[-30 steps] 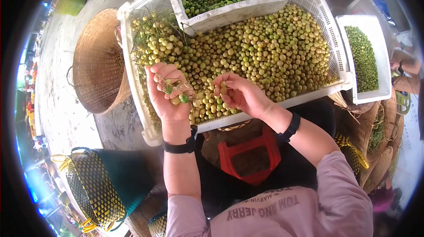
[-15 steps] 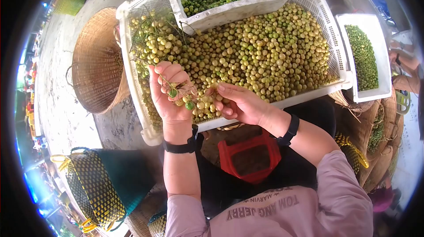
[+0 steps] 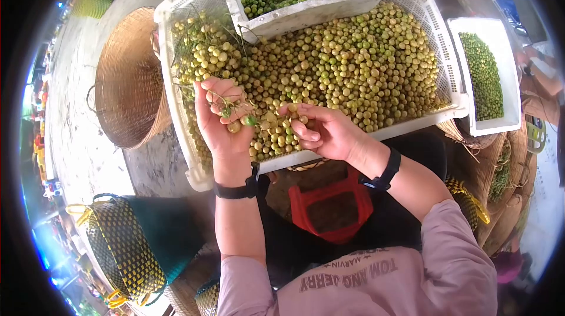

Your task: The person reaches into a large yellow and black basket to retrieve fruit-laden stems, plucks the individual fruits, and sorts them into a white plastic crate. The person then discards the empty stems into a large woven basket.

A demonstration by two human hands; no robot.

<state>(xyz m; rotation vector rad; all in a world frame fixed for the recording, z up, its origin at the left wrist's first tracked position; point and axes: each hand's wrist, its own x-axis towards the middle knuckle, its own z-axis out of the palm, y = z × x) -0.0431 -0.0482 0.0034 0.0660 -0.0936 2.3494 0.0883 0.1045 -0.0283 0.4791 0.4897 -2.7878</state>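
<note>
My left hand (image 3: 228, 142), palm up with fingers curled, holds a thin twig of small round fruits (image 3: 233, 126); one fruit on it is deep green, others are yellowish. Close to its right, my right hand (image 3: 334, 135) has its fingers bent, with small yellowish fruits at the fingertips. Both hands are over the near edge of a large white crate (image 3: 412, 117) filled with loose yellow-green round fruits (image 3: 353, 75). Fruits still on twigs (image 3: 206, 51) are heaped in the crate's left corner.
A white foam box (image 3: 312, 13) of green fruits rests on the crate's far side. Another foam box (image 3: 511, 75) stands to the right. A wicker basket (image 3: 126, 80) is at the left, a checked woven basket (image 3: 123, 251) nearer. A red stool (image 3: 335, 235) lies below the crate.
My left hand has tilted, and its twig with the green fruit has shifted slightly up. My right hand has drawn slightly to the right, with fruits at its fingertips.
</note>
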